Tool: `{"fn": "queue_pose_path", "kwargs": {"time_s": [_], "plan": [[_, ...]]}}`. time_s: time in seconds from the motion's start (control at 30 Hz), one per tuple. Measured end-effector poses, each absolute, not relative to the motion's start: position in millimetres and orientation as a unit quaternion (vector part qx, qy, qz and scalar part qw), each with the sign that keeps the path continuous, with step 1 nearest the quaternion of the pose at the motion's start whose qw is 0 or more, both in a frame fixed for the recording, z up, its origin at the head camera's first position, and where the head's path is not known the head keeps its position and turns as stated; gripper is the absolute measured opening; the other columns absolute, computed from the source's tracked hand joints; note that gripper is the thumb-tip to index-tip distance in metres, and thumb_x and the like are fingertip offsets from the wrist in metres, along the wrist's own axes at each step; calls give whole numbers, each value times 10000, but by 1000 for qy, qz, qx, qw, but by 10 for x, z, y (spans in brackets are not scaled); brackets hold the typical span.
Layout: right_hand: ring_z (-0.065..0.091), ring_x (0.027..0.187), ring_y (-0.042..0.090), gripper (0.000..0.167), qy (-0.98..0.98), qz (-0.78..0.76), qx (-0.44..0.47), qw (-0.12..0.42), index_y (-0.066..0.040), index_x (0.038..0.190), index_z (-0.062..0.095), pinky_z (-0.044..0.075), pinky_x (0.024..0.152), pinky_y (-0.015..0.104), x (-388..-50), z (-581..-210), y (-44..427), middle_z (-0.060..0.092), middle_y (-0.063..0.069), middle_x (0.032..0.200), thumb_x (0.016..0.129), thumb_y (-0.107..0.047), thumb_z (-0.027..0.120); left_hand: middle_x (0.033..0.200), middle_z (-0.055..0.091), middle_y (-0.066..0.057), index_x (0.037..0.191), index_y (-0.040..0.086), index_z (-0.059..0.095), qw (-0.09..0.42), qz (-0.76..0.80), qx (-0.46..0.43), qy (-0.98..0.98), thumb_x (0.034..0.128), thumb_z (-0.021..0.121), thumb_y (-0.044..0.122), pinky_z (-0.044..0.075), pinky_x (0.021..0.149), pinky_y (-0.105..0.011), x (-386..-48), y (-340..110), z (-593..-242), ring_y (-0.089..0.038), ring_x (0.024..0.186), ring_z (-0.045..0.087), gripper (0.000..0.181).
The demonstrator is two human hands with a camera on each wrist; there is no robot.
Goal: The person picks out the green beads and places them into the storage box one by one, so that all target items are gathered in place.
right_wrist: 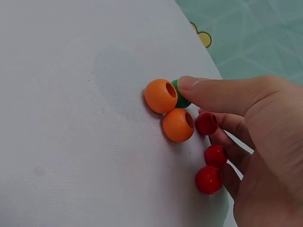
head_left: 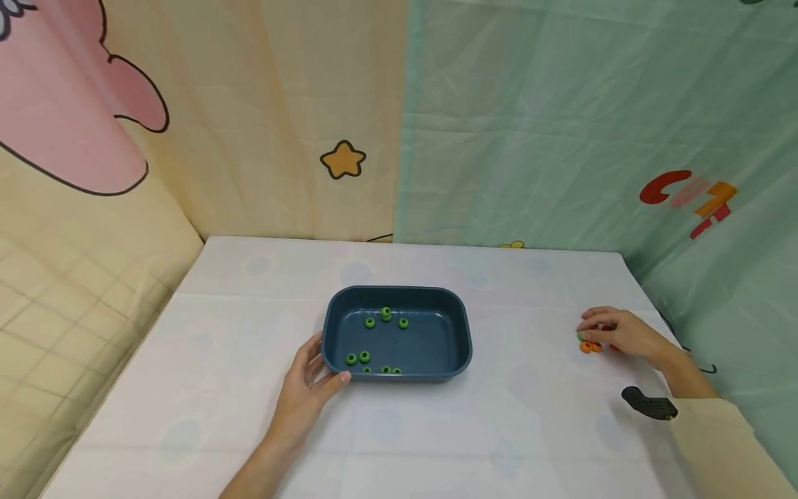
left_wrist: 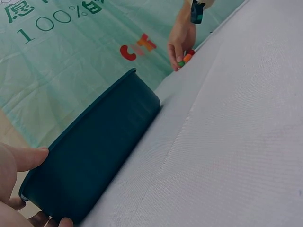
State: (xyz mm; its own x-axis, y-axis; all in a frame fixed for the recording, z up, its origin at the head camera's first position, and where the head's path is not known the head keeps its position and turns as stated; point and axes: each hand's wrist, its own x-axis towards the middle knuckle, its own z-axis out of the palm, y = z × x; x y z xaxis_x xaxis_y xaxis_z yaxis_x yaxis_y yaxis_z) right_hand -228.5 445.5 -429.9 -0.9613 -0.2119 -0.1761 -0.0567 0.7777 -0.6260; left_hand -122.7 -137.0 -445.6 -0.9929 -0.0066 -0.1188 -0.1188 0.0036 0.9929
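Observation:
A dark blue rectangular plastic tray lies on the table, with several green beads spread over its floor. At its near left corner my left hand grips it, thumb on the rim and fingers round the side. Far to the right, my right hand pinches a green bead with the thumb in front; the opposing finger is mostly hidden. Two orange beads sit right beside that bead on the cloth. Three red beads lie under the palm, close to the curled fingers.
A white cloth with pale spots covers the table. Printed curtains hang behind and at both sides. A dark strap-like device shows at the right sleeve, above the table.

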Motion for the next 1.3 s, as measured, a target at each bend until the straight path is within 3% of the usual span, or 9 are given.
{"fn": "queue_pose_path", "kwargs": {"time_s": [0.13,0.37,0.53,0.67,0.83,0.97,1.03,1.3], "plan": [[550,986,32,325,931,-339,-68,114,-17,1186,745,552,675,279,-2292,-4263,4431,555,263,1387,992,-276,729,1619,319,-117,1619,138,284,38,703,-44,708,918,796,72,434,1126,-327,-1229,-1370,-4459,-305,1486,324,871],[599,1071,219,350,935,-331,-56,116,5,1249,699,561,750,273,-2335,-4151,4384,626,238,1308,1032,-268,671,1615,322,-119,1616,133,286,38,707,-43,705,917,795,64,430,1131,-343,-1224,-1371,-4465,-307,1487,321,867],[600,933,303,354,930,-343,-60,114,0,1275,653,556,666,343,-2386,-4050,4268,672,169,1100,1048,-272,645,1617,321,-117,1615,141,290,36,706,-39,706,918,798,79,427,1136,-355,-1220,-1377,-4468,-307,1487,320,865],[572,868,331,379,927,-350,-75,110,1,1286,629,547,624,350,-2424,-3975,4154,660,167,1099,1049,-294,645,1621,316,-111,1616,147,289,35,705,-37,707,922,797,92,435,1127,-333,-1223,-1381,-4472,-304,1487,319,862],[590,923,338,359,931,-340,-101,92,5,1273,646,565,715,351,-2471,-3909,4014,672,159,1180,1049,-275,646,1620,315,-113,1618,142,283,36,706,-36,707,922,798,92,446,1110,-290,-1225,-1377,-4477,-304,1488,318,866],[591,1079,313,338,931,-335,-117,82,-5,1250,670,553,835,281,-2517,-3886,3906,677,127,1202,1047,-274,650,1620,316,-113,1617,142,285,36,704,-38,708,924,793,82,437,1125,-323,-1226,-1375,-4468,-306,1487,319,861],[590,1094,316,332,930,-337,-120,81,-10,1239,676,552,784,263,-2539,-3879,3853,676,122,1202,1042,-276,659,1623,313,-112,1618,142,283,36,704,-38,708,926,790,79,429,1133,-345,-1227,-1375,-4462,-306,1487,318,860],[621,1093,293,276,926,-340,-144,83,-27,1201,703,526,943,484,-2616,-3834,3589,696,75,1156,1035,-245,671,1625,308,-121,1618,129,278,37,704,-40,708,926,789,76,424,1139,-358,-1227,-1369,-4453,-312,1488,316,862]]}}
